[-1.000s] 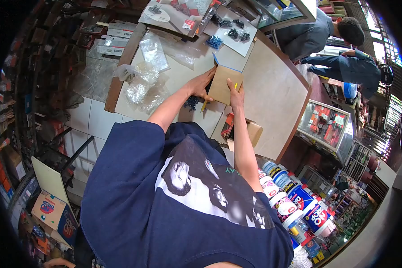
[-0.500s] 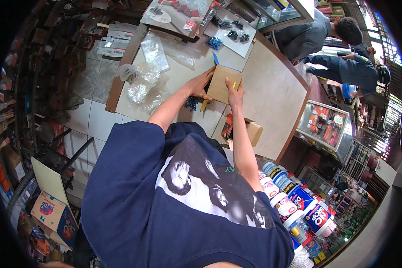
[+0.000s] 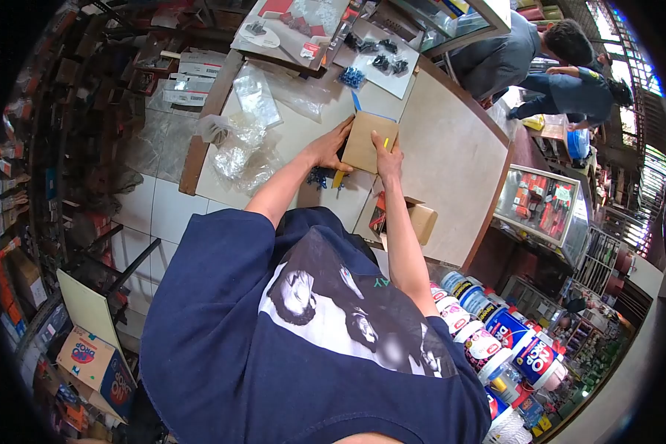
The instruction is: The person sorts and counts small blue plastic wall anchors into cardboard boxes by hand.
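A small brown cardboard box with a blue edge is held between both hands above the counter. My left hand grips its left side, fingers wrapped round it. My right hand holds the right side, thumb on the face, with a thin yellow item beside the thumb. Under the box, a yellow strip shows near small dark blue pieces. More blue pieces lie beyond the box. An open carton stands by my right forearm.
Crumpled clear plastic bags lie at the counter's left. Black parts rest on a white board at the back. Paint buckets are stacked at lower right. Two people are at upper right, beyond a glass case.
Both hands keep their hold on the box, with little movement. The view has shifted slightly. The farther person at upper right has changed posture.
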